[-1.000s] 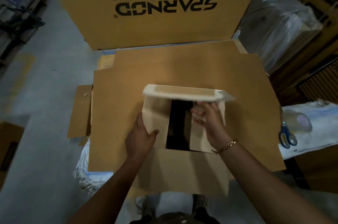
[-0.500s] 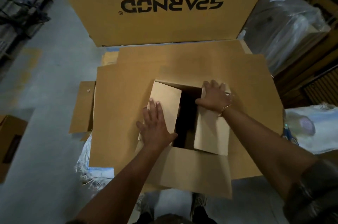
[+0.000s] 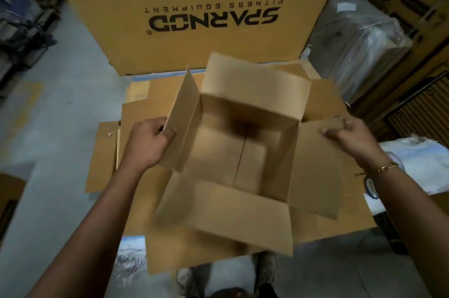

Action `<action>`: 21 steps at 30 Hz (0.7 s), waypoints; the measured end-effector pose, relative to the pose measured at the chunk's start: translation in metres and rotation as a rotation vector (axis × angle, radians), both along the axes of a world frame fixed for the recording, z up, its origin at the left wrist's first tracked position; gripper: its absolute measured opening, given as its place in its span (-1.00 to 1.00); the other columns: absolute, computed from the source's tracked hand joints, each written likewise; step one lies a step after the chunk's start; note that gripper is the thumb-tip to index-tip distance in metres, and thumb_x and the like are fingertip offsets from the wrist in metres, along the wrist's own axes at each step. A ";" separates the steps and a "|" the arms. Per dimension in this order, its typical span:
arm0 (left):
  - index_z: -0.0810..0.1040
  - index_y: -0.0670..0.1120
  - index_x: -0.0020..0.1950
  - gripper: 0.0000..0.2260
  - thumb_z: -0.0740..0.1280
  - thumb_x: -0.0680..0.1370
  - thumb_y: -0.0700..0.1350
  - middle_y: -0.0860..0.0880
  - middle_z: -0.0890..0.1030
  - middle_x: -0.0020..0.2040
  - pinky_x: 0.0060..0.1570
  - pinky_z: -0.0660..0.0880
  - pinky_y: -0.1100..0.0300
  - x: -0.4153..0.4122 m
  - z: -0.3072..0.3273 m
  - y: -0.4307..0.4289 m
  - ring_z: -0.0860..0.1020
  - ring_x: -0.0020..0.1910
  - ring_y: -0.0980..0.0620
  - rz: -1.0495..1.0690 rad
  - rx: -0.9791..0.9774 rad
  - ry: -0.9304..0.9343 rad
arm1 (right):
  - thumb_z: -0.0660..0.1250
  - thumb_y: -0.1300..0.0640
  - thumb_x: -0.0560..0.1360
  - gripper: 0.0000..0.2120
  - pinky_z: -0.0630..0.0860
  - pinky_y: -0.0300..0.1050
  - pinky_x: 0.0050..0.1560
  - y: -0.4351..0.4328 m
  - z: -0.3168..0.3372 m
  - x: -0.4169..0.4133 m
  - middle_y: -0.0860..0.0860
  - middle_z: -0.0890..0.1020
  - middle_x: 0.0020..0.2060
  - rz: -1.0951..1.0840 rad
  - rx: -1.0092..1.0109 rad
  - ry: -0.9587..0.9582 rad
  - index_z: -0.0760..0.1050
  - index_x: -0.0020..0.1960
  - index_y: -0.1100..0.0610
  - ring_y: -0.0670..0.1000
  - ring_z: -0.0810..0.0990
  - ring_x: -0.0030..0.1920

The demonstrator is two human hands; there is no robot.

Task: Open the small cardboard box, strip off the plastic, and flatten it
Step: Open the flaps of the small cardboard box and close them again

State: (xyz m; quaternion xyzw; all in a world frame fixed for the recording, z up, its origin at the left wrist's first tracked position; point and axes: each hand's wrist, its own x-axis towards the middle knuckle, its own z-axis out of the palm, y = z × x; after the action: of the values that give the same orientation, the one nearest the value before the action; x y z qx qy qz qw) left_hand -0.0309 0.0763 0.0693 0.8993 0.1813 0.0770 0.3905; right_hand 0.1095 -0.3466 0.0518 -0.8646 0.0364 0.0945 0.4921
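Note:
The small brown cardboard box [image 3: 233,151] stands open on a stack of flattened cardboard, all top flaps spread out. Its inside is bare, with a seam down the bottom. My left hand [image 3: 148,142] grips the edge of the left flap, which stands nearly upright. My right hand [image 3: 349,134] grips the outer edge of the right flap, which lies folded outward. The far flap tilts up and the near flap hangs toward me. No plastic shows on the box.
A big upright SPARNOD carton [image 3: 194,13] stands right behind the box. Flattened cardboard sheets [image 3: 136,122] lie underneath. Plastic-wrapped goods [image 3: 359,42] sit at the right back. Blue-handled scissors [image 3: 370,188] lie on a white sack [image 3: 418,166] at right. Grey floor [image 3: 60,127] spreads left.
Both hands moved from the inner flaps to the side flaps and pulled them apart. The box now stands fully open and its empty inside shows.

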 end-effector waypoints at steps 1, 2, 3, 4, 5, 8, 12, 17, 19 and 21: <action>0.65 0.02 -0.12 -0.87 0.31 0.54 -0.13 0.00 0.65 -0.24 -0.24 0.44 0.19 -0.004 0.004 0.001 0.58 -0.25 0.04 0.017 -0.018 -0.074 | 0.45 0.17 0.50 -0.78 0.62 0.03 -0.03 0.000 0.008 -0.003 0.09 0.66 0.05 -0.036 0.027 -0.074 0.58 -0.01 -0.15 0.10 0.64 -0.01; 0.65 0.00 -0.10 -0.85 0.31 0.56 -0.19 0.02 0.64 -0.24 -0.28 0.43 0.25 -0.010 0.006 0.001 0.56 -0.27 0.09 0.056 -0.036 -0.137 | 0.44 0.15 0.52 -0.77 0.62 0.01 -0.06 -0.001 0.016 -0.008 0.07 0.64 0.09 -0.071 0.060 -0.140 0.56 0.04 -0.16 0.05 0.64 0.00; 0.64 -0.04 -0.12 -0.84 0.31 0.57 -0.23 0.03 0.62 -0.26 -0.33 0.41 0.29 -0.017 0.004 0.002 0.55 -0.28 0.13 0.104 -0.070 -0.177 | 0.43 0.15 0.53 -0.76 0.60 -0.06 -0.12 -0.003 0.021 -0.013 0.03 0.61 0.11 -0.085 0.069 -0.220 0.55 0.12 -0.13 -0.06 0.61 -0.01; 0.61 -0.05 -0.19 -0.81 0.31 0.56 -0.26 0.05 0.60 -0.30 -0.38 0.39 0.34 -0.025 -0.004 0.004 0.53 -0.32 0.17 0.153 -0.105 -0.170 | 0.41 0.14 0.55 -0.73 0.56 -0.16 -0.16 -0.004 0.023 -0.022 0.01 0.59 0.10 -0.089 0.051 -0.308 0.52 0.20 -0.09 -0.17 0.58 -0.03; 0.60 -0.04 -0.25 -0.77 0.32 0.55 -0.28 0.07 0.60 -0.34 -0.42 0.38 0.39 -0.033 -0.014 0.005 0.54 -0.36 0.20 0.161 -0.139 -0.118 | 0.40 0.14 0.56 -0.73 0.53 -0.27 -0.20 -0.007 0.021 -0.029 0.00 0.59 0.06 -0.081 0.012 -0.368 0.52 0.22 -0.10 -0.21 0.58 -0.08; 0.67 0.00 -0.28 -0.87 0.44 0.44 -0.19 -0.05 0.72 -0.28 -0.25 0.53 0.20 -0.057 -0.062 0.019 0.62 -0.30 0.15 -0.003 -0.246 0.228 | 0.38 -0.18 0.51 -0.80 0.55 -0.29 -0.23 -0.014 0.001 -0.048 -0.03 0.66 -0.08 0.064 -0.134 -0.282 0.51 0.12 -0.27 -0.11 0.62 -0.17; 0.57 -0.06 0.02 -0.56 0.41 0.16 -0.04 -0.11 0.64 0.01 -0.12 0.48 0.22 -0.077 -0.083 0.047 0.55 -0.14 0.09 -0.293 -0.118 0.798 | 0.35 -0.36 0.37 -0.61 0.52 -0.22 -0.04 -0.030 0.000 -0.056 -0.24 0.69 0.04 0.410 -0.095 0.153 0.60 0.13 -0.26 -0.10 0.66 0.07; 0.59 -0.28 -0.01 -0.53 0.33 0.12 -0.15 -0.20 0.60 -0.06 -0.10 0.46 0.06 -0.051 -0.066 0.087 0.49 -0.12 -0.05 -0.256 -0.056 0.737 | 0.35 -0.47 0.30 -0.31 0.50 0.01 0.23 -0.011 0.009 -0.025 -0.17 0.63 0.25 0.417 0.066 0.438 0.49 0.34 -0.19 -0.09 0.62 0.23; 0.61 -0.16 -0.15 -0.64 0.38 0.07 -0.15 -0.19 0.62 -0.13 -0.13 0.46 0.01 -0.041 -0.063 0.102 0.49 -0.17 -0.04 -0.283 -0.057 0.763 | 0.30 -0.39 0.44 -0.42 0.51 0.16 0.26 0.010 -0.004 -0.005 -0.10 0.61 0.28 0.280 0.064 0.395 0.46 0.37 -0.16 0.00 0.59 0.27; 0.73 -0.03 -0.12 -0.69 0.42 0.21 -0.29 -0.02 0.70 -0.10 -0.10 0.50 0.06 -0.039 -0.055 0.117 0.60 -0.11 0.03 -0.361 -0.117 0.806 | 0.23 -0.30 0.55 -0.53 0.54 0.17 0.23 0.034 -0.012 0.010 -0.04 0.60 0.26 0.221 0.080 0.416 0.47 0.36 -0.11 0.07 0.56 0.28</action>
State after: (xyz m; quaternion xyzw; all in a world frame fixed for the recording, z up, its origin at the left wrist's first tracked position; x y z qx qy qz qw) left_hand -0.0700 0.1931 0.0145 0.8511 0.1633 -0.3596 0.3459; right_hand 0.1195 -0.3131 0.0396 -0.8050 0.0386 0.3254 0.4945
